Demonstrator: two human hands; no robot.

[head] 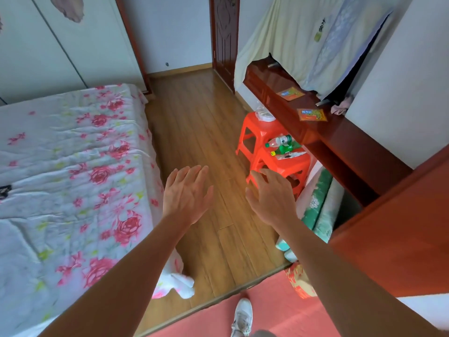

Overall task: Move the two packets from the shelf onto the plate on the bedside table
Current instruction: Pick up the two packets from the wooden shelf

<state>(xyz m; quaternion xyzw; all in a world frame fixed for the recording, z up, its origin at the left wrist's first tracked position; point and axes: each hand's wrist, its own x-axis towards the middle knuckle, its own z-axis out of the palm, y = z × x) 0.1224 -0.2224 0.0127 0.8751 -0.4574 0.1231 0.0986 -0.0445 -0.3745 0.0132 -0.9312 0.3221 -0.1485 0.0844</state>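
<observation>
Hovering over bare wood floor (pixel 201 132) between bed (pixel 73 166) edge and red stools (pixel 269 152) | left hand (pixel 185 195), right hand (pixel 272 198) fingers spread, holding nothing | two packets (pixel 290 94) (pixel 311 115) flat on dark shelf (pixel 345 142), apart | bottles (pixel 281 144) atop near stool, below shelf edge

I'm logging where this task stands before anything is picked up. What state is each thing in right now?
Left hand: open, empty, over the floor.
Right hand: open, empty.
Nearer packet: flat on the shelf, untouched.
Farther packet: flat on the shelf.
Green bottle: on its side on the red stool.
Clear bottle: on its side.
Door: closed.
</observation>
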